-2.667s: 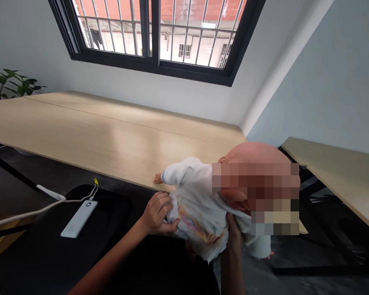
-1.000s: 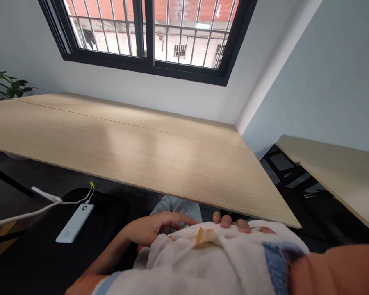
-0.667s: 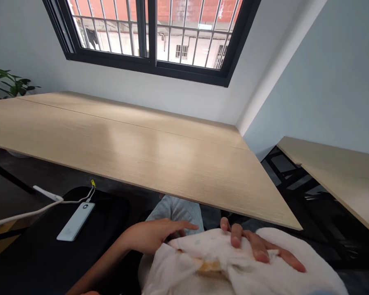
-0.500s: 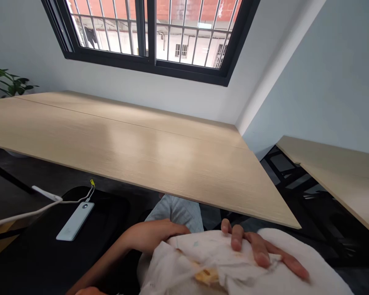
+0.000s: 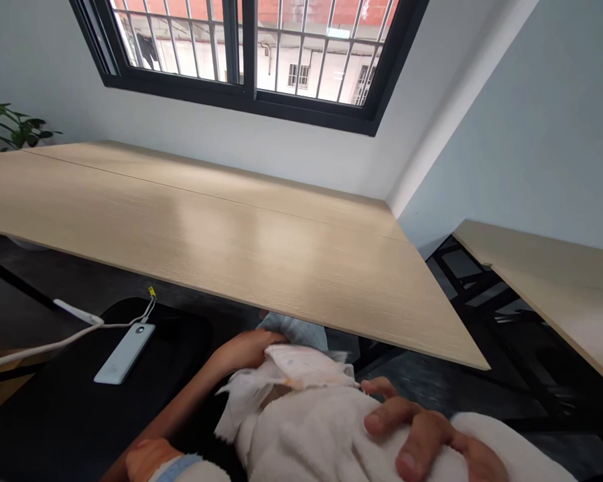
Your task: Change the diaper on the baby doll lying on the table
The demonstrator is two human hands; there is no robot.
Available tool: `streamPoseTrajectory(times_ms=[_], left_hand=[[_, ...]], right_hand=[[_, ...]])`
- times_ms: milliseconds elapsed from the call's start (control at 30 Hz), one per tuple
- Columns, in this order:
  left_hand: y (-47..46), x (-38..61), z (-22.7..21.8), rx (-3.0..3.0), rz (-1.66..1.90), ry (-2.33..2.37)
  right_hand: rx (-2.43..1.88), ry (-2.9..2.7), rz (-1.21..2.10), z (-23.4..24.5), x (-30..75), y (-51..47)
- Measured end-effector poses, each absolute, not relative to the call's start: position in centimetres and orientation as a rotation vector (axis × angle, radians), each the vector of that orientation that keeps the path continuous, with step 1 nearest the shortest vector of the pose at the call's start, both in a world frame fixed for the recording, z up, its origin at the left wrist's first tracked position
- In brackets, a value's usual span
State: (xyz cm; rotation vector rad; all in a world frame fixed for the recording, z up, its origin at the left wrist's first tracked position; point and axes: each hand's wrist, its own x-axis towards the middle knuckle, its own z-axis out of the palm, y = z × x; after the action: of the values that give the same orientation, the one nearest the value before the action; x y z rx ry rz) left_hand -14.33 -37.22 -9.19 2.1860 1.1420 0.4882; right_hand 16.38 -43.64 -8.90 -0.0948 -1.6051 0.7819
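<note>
My left hand (image 5: 251, 348) reaches across from the left and grips a white diaper (image 5: 309, 367) with ruffled edges and a small yellowish stain. Its fingertips are hidden behind the diaper. Close to me lies a fuzzy white soft body (image 5: 301, 435), apparently a plush toy. On its right side rests my right hand (image 5: 427, 428), fingers spread and curved, with no object in its grasp. An orange rounded part with a blue band (image 5: 178, 465) shows at the bottom left, beside my left forearm.
A wooden table (image 5: 281, 248) stands ahead, its edge just beyond my hands. On a black seat (image 5: 145, 415) to the left lies a white power bank (image 5: 124, 353) with a cable attached. Another wooden table (image 5: 557, 281) is at the right.
My left hand has moved forward with the diaper, off the soft body toward the table edge. The body's fuzzy surface now shows. My right hand has shifted lower, toward me.
</note>
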Motion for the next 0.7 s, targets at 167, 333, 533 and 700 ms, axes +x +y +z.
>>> streamPoseTrajectory(times_ms=[167,333,533,700], left_hand=[[-36.1,-14.8,-13.3,2.136,0.587,1.436],[-35.7,-13.4,-15.8,1.763,0.899,1.213],[-34.3,-13.6,-17.1,1.613,0.842,0.983],[-33.1,-16.9,-16.1,1.797,0.347,0.936]], right_hand=[[-0.137,-1.519,0.794,-7.5,15.9,-44.1],[0.015,-1.611,1.012,-4.2,14.4,-43.7],[0.231,-1.740,1.145,0.2,13.0,-42.1],[0.214,-1.813,1.147,-1.0,13.7,-42.6]])
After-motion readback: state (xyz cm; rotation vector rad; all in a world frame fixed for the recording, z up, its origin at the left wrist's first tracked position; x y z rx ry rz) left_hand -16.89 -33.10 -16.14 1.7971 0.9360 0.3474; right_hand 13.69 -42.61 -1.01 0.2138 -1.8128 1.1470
